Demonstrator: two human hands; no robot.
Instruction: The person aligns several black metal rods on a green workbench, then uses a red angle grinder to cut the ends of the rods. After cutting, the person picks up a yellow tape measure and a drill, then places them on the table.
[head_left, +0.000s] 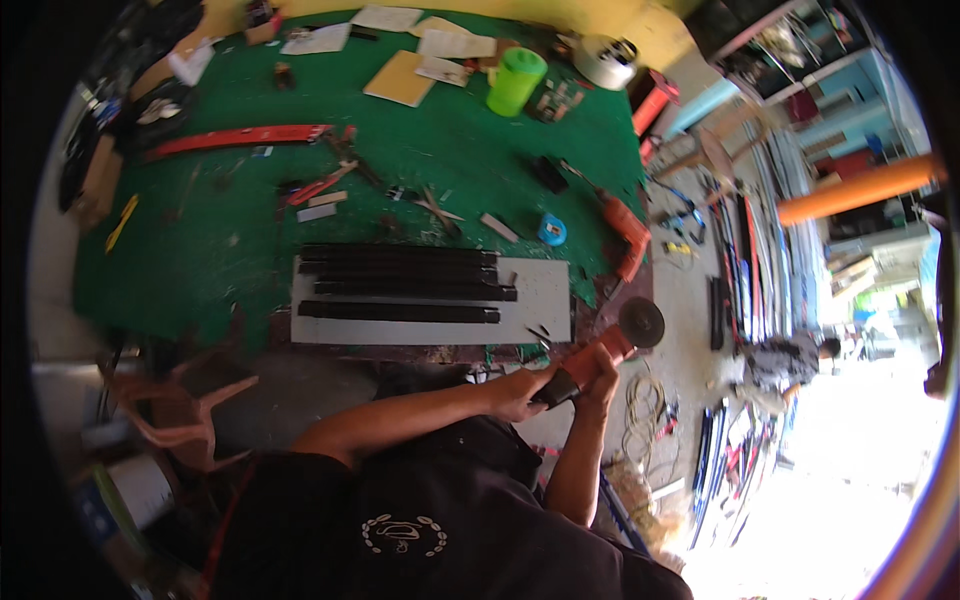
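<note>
Both of my hands hold an orange and black angle grinder [614,343] in front of my body, just off the table's near right corner. My left hand [518,395] is closed around its dark rear end. My right hand [599,375] grips the orange body farther forward. The grinder's round disc [642,322] points up and to the right, touching nothing that I can see. To the left, several black metal bars [400,312] lie side by side on a grey board [545,285] at the table's near edge. Small dark pieces [540,333] rest near the board's right end.
On the green table [420,150] are an orange power drill [627,235], a blue tape measure [551,229], a green jug [517,82], a red level [240,137] and scattered hand tools. A wooden chair [190,400] stands left. Coiled cable [645,410] lies on the floor right; a person [785,360] is beyond.
</note>
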